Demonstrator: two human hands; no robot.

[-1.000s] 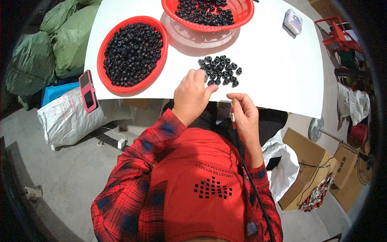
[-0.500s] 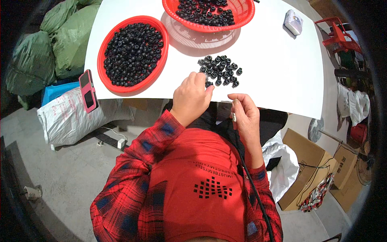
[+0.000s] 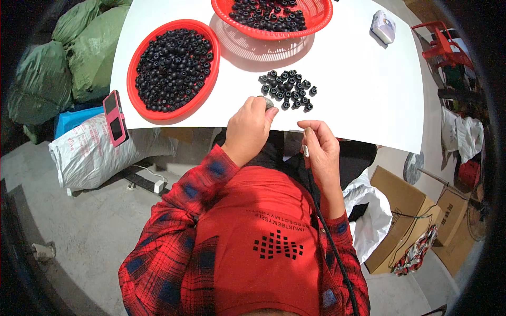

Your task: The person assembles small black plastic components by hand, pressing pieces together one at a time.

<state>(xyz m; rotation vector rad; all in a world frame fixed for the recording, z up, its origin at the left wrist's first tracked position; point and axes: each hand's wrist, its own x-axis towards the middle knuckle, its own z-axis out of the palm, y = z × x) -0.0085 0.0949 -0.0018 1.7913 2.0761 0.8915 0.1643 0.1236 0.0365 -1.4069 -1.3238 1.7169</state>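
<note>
My left hand [image 3: 249, 125] is closed at the near edge of a loose pile of small black ring-shaped parts [image 3: 287, 90] on the white table. A greyish bit [image 3: 269, 102] shows between its thumb and fingers; its kind is unclear. To the right, my right hand [image 3: 322, 150] hovers at the table's front edge with thumb and fingers drawn together. Against that hand lies a small whitish piece [image 3: 305, 151], and a black cable [image 3: 331, 239] runs from below it down over my sleeve. Whatever the fingers pinch is hidden.
A red basin [image 3: 213, 79] full of similar black parts sits on the left of the table [image 3: 363, 89]. A red slotted basket [image 3: 324, 23] with more stands at the back. A small pack [image 3: 383, 27] lies far right; a pink-cased phone [image 3: 116, 118] is at the left edge.
A black part that lay under my left fingertips no longer shows there, and the greyish bit is now more visible at the thumb. My right hand has barely moved.
</note>
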